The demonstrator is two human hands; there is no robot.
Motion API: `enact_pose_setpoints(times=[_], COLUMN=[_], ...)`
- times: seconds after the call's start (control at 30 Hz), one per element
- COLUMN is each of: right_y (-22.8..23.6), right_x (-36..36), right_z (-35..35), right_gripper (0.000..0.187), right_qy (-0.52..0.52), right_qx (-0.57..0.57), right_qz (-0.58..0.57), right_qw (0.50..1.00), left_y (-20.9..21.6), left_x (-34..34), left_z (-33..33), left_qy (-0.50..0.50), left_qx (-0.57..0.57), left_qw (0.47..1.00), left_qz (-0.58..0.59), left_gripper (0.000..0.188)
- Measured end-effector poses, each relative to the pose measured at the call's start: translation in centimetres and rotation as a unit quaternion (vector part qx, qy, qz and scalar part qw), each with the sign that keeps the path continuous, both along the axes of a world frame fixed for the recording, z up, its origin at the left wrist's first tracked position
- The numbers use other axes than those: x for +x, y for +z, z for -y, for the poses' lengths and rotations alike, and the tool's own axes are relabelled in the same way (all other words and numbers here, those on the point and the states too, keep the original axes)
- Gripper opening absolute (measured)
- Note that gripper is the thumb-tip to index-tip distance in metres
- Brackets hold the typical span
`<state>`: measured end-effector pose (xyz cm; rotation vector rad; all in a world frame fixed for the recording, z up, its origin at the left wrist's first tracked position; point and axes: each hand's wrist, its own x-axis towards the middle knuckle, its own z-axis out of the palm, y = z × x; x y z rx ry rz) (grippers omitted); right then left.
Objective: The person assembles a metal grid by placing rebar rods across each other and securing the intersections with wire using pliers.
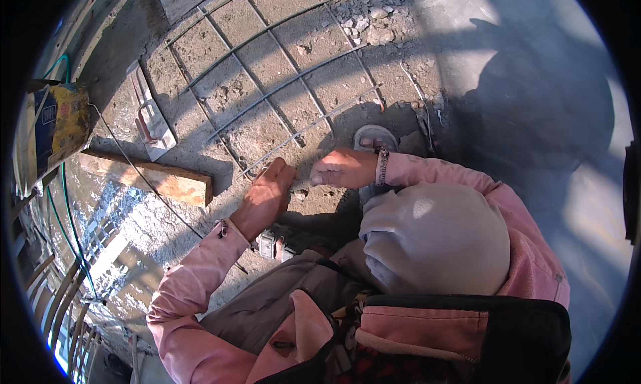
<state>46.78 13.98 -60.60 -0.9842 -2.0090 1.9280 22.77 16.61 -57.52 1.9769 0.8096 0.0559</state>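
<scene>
A wire-tied mesh of thin steel bars [267, 96] lies over the rough ground ahead of me. At its near corner is my left hand [266, 192], fingers curled together beside the bar ends. Whatever it grips is hidden by the fingers. Just right of it, a small gap away, my right hand [344, 168] is closed with the fingertips pressed together. Anything between those fingertips is too small to make out. A bracelet [382, 167] circles my right wrist. My sandalled foot [376, 140] rests beyond the right hand, close to the mesh.
On the left lie a plastering trowel [152, 114] and a wooden plank [150, 176]. A stained yellow and blue bucket [70, 120] stands at the far left, near a green hose [67, 230]. A thin rod [150, 184] crosses the plank. Rubble [377, 27] lies beyond the mesh; smooth concrete [534, 164] spreads rightward.
</scene>
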Motion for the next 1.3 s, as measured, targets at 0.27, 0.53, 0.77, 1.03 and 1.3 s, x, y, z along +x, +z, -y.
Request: enact_pose_setpoints(times=[0.27,0.53,0.77,1.03,1.3], right_y=[0.0,-0.9,0.3,0.3,-2.9], right_x=[0.3,2.7,7.5,12.7,18.5], right_z=[2.6,1.9,1.1,2.6,2.4], right_gripper=[0.021,0.02,0.021,0.025,0.025], right_qy=[-0.043,-0.106,-0.279,-0.383,-0.414], right_qx=[-0.016,0.227,0.252,0.194,0.222], right_qz=[0.017,0.148,0.161,0.273,0.386], right_qw=[0.999,0.957,0.913,0.861,0.794], left_y=[-0.1,0.5,0.0,-4.4,-9.9], left_x=[-0.2,1.6,7.5,15.9,20.4], left_z=[0.9,-1.6,-6.0,-5.0,-6.5], left_qy=[-0.02,0.024,0.0,0.11,0.169], left_qx=[-0.001,-0.072,-0.005,-0.083,0.055], left_qw=[0.998,0.997,0.999,0.988,0.984], left_qz=[-0.053,0.001,0.047,0.076,0.011], left_gripper=[0.024,0.009,0.016,0.023,0.022])
